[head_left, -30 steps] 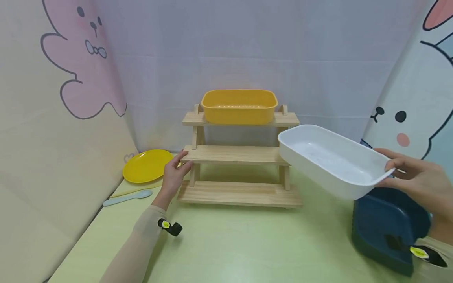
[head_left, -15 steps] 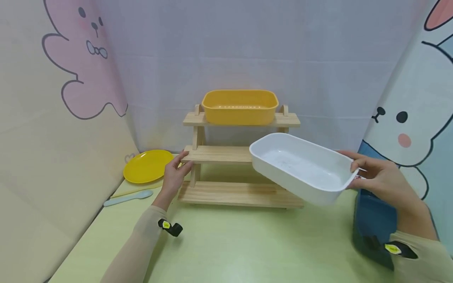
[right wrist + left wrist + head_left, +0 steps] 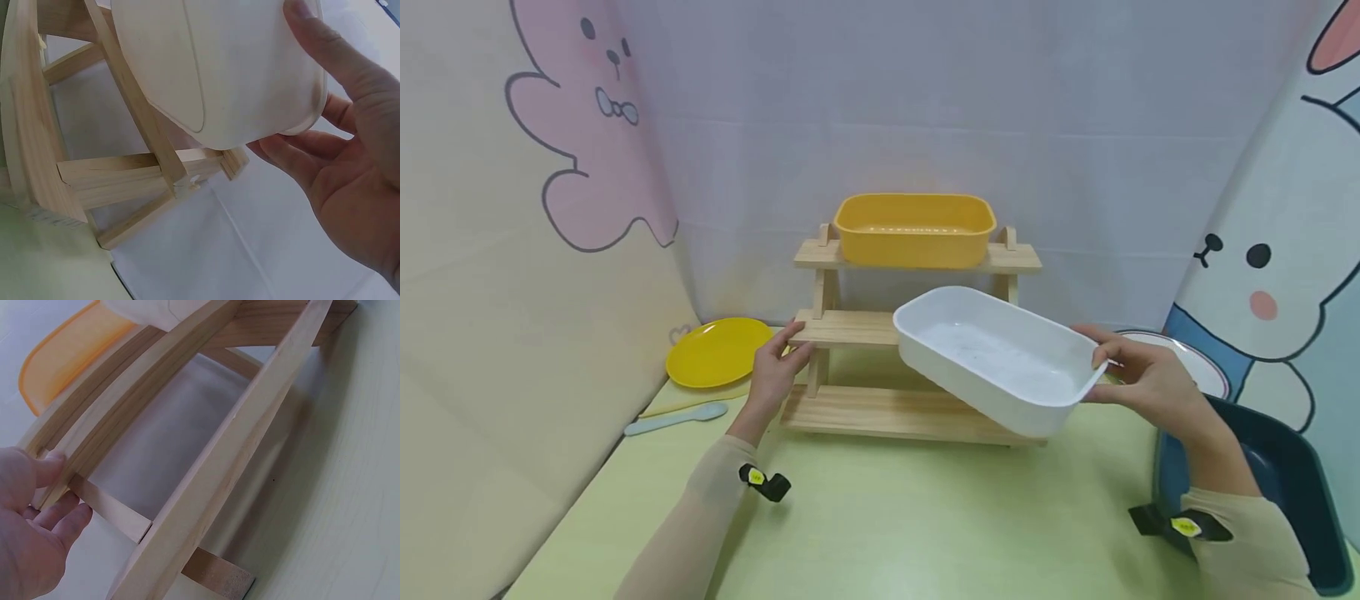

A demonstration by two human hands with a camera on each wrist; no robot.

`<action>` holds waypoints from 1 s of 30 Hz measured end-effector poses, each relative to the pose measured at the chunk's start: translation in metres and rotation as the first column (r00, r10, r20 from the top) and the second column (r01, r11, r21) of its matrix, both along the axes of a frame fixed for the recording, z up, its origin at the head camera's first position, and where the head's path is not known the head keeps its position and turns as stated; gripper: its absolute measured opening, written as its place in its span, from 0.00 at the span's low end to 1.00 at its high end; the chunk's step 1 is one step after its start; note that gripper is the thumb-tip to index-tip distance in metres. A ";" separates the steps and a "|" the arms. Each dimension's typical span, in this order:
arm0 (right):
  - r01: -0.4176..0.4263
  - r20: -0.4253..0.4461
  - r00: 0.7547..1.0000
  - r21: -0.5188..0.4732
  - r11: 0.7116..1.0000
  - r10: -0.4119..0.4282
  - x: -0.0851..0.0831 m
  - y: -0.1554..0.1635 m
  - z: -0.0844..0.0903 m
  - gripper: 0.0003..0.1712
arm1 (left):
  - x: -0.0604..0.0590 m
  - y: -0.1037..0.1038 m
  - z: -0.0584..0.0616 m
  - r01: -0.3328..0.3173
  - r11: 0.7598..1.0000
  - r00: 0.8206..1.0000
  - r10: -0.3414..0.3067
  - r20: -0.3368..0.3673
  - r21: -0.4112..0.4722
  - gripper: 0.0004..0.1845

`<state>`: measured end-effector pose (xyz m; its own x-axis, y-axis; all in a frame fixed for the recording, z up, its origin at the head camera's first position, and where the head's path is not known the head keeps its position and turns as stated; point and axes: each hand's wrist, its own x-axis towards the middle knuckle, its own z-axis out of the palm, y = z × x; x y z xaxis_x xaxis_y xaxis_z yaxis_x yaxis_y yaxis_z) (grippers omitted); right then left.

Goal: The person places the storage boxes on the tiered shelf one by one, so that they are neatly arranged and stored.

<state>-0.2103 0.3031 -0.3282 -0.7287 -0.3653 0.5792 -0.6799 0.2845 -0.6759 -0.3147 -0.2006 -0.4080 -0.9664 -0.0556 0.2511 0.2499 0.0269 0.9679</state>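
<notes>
My right hand (image 3: 1131, 379) holds a white rectangular tub (image 3: 992, 358) by its right end, thumb on the rim and fingers under the base (image 3: 231, 69). The tub hangs tilted in front of the right half of the middle shelf of a three-tier wooden rack (image 3: 850, 327). My left hand (image 3: 775, 367) grips the left end of that middle shelf, thumb on top and fingers below (image 3: 37, 512). A yellow tub (image 3: 914, 227) sits on the top shelf. The bottom shelf (image 3: 865, 412) is bare where it shows.
A yellow plate (image 3: 718, 350) and a pale blue spoon (image 3: 673, 418) lie left of the rack. A dark blue tray (image 3: 1288, 492) sits at the right front, with a white dish (image 3: 1195, 367) behind it. Fabric walls close in on three sides of the green table (image 3: 925, 533).
My right hand has carried the white tub leftward and lower, from beside the rack to in front of its middle shelf. The left hand has stayed on the shelf end.
</notes>
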 end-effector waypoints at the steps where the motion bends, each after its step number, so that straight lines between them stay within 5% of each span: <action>1: 0.003 0.007 1.000 0.006 1.000 -0.003 -0.002 -0.003 -0.001 0.19 | 0.000 0.000 0.000 0.000 1.000 1.000 0.000 0.000 0.004 0.27; 30: -0.107 0.237 0.965 -0.027 0.994 0.110 -0.075 -0.042 -0.002 0.14 | 0.001 0.001 0.001 0.006 1.000 1.000 -0.006 -0.015 -0.006 0.27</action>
<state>-0.2852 0.2608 -0.3302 -0.8024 -0.4430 0.3998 -0.5256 0.2074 -0.8251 -0.3136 -0.2000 -0.4070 -0.9628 -0.0485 0.2658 0.2646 0.0309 0.9639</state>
